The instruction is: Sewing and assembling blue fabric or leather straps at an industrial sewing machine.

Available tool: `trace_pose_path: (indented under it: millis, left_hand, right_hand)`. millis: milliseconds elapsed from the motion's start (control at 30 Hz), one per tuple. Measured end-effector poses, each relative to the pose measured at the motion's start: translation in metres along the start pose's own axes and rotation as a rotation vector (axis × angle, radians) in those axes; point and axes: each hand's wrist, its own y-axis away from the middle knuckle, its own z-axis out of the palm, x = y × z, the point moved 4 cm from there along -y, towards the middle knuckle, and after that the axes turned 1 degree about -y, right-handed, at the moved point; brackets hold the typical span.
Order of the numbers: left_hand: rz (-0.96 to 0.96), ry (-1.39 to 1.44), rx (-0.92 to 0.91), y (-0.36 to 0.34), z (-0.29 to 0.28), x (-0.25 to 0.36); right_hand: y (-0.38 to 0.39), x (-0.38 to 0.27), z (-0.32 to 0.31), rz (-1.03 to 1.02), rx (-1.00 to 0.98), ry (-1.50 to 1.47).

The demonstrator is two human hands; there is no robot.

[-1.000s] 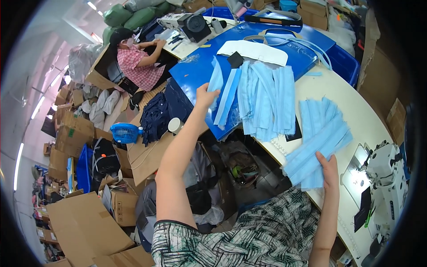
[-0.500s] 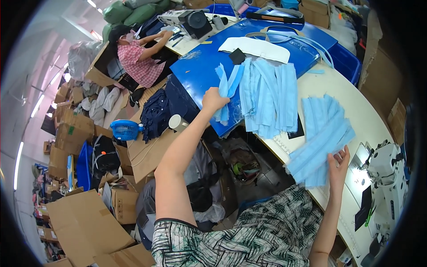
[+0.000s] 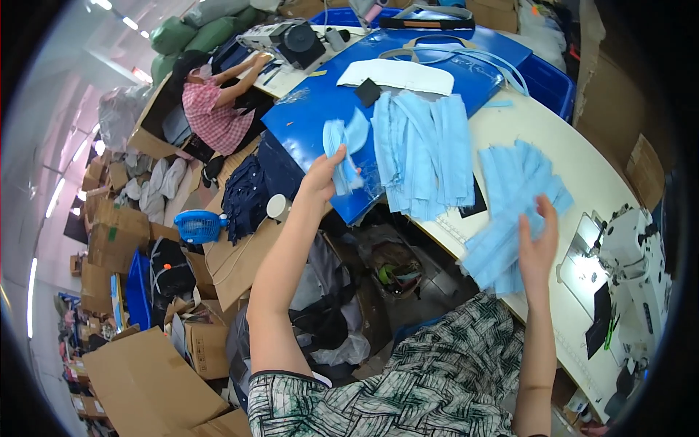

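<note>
My left hand [image 3: 325, 173] grips a few light-blue fabric strips [image 3: 336, 140] over the left part of the blue sheet; one strip curls outward. Right of it, a row of similar blue strips [image 3: 422, 156] lies side by side, frayed at the ends. Another heap of blue strips [image 3: 502, 229] lies crosswise on the white table nearer my right side. Just above that heap, my right hand [image 3: 539, 237] is open, thumb and fingers apart, with nothing visible between them.
The blue sheet [image 3: 298, 116] covers part of the white table [image 3: 582, 171]. A white sewing machine [image 3: 630, 247] stands at the right. A white curved piece [image 3: 397, 76] lies beyond the strips. At far left, a person [image 3: 211, 102] works at another machine. Cardboard boxes [image 3: 149, 371] crowd the left.
My left hand has drawn slightly left, and the strips in it are gathered and curled now. My right hand has risen over the crosswise heap. The whole view has shifted a little.
</note>
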Motion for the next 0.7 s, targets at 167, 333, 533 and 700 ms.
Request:
trace_pose_path:
  millis: [167, 333, 533, 700]
  left_hand:
    - [-0.154, 0.034, -0.157, 0.014, 0.035, -0.036]
    - [-0.079, 0.175, -0.22, 0.032, 0.062, -0.053]
    - [-0.112, 0.251, -0.329, 0.055, 0.094, -0.073]
    - [-0.087, 0.306, -0.288, 0.047, 0.126, -0.107]
  right_hand:
    - [-0.044, -0.026, 0.084, -0.117, -0.24, -0.005]
    - [-0.059, -0.013, 0.146, -0.044, -0.28, 0.238]
    - [-0.062, 0.0, 0.156, 0.189, -0.37, 0.129]
    - [-0.069, 0.011, 0.154, 0.378, -0.358, -0.485]
